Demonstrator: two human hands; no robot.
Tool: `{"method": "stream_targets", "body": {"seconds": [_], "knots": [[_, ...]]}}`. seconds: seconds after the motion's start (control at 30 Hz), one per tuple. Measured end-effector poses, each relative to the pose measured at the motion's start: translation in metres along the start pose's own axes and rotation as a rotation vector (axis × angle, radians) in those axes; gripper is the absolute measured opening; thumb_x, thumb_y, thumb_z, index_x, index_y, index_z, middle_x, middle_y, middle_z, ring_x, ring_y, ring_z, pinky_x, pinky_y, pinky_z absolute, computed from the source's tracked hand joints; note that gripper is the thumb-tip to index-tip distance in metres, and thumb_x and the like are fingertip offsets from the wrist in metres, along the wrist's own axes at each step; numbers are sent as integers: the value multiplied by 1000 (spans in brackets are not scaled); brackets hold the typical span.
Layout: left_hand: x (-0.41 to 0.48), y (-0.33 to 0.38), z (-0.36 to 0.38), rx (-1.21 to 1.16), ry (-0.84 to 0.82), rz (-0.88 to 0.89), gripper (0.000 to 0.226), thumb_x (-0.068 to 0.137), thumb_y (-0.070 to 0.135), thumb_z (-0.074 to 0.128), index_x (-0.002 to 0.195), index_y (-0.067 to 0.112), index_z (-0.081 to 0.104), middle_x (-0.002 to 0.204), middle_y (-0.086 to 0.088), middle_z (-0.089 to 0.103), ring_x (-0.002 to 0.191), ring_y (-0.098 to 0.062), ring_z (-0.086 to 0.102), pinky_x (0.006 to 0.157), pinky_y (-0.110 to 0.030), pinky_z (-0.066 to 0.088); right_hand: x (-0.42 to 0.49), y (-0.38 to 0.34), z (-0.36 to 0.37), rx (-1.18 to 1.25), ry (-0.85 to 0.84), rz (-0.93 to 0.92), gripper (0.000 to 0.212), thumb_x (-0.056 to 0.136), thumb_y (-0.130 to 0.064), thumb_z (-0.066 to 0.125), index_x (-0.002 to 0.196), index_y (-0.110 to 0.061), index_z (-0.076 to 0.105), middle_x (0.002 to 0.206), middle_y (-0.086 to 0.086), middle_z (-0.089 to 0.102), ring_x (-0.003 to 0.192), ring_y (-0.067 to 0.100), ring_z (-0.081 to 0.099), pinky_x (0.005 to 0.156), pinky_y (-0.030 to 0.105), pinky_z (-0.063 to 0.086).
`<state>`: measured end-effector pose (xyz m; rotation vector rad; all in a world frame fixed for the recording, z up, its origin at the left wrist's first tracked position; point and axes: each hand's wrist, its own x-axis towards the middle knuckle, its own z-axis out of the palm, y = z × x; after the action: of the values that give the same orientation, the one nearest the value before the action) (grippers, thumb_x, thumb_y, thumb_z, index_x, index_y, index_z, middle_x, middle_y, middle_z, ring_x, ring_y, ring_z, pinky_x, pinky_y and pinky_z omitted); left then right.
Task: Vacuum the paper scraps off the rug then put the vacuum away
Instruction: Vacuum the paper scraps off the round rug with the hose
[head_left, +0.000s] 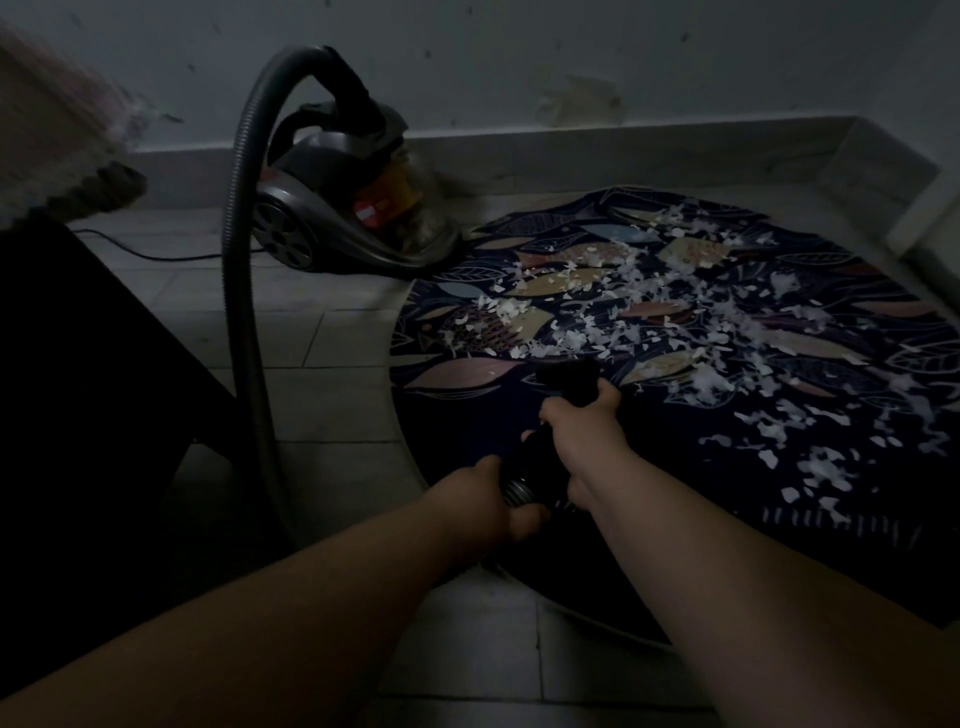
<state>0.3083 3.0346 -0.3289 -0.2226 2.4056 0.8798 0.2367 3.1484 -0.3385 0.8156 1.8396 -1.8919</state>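
Left hand (485, 501) curled round ribbed grey hose (235, 291), right hand (584, 423) clamping black plastic nozzle (566, 376); hasty passes could scatter white paper scraps (597, 317) off dark round leaf-patterned rug (462, 415).

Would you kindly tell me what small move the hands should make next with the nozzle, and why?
Probably ease the nozzle forward into the paper scraps. The right hand grips it near the mouth and the left hand grips further back. Its mouth sits low over the rug, just short of the nearest scraps, which lie thick ahead and to the right.
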Motion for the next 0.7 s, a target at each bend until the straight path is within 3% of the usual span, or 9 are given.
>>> {"method": "stream_targets", "body": {"seconds": [0.1,0.23,0.57,0.63,0.7], "knots": [[2,9,8,67,-40,44,57,81,47,65,121,12,44,118,-10,59,101,-27,62,75,-27,48,1,4,-18,27,42,-5,81,89,-7,54,147,-46,15,97,11,57,75,31,67,72,49,59],[1,19,20,61,-79,62,57,82,47,64,122,12,43,118,-9,57,101,-24,61,74,-28,47,1,6,-35,39,40,-5,79,90,-6,54,147,-46,15,106,12,56,71,29,68,61,39,58],[-3,11,9,36,-26,-2,65,72,47,73,119,17,39,116,-7,57,98,-26,63,78,-33,54,3,-5,-19,81,-155,29,85,91,-2,55,149,-45,11,114,18,57,73,28,68,60,36,57],[-4,5,4,37,0,-31,64,74,43,73,120,17,38,114,-7,57,92,-25,64,69,-29,52,5,-5,-6,75,-182,30,85,89,-2,55,149,-45,13,114,18,57,72,28,68,59,36,57],[-6,-2,-1,-11,11,-58,60,76,38,74,119,16,37,107,-4,55,70,-16,62,50,-22,49,7,-3,7,50,-206,28,85,89,-1,54,148,-46,14,113,18,57,70,28,68,60,37,58]]}}
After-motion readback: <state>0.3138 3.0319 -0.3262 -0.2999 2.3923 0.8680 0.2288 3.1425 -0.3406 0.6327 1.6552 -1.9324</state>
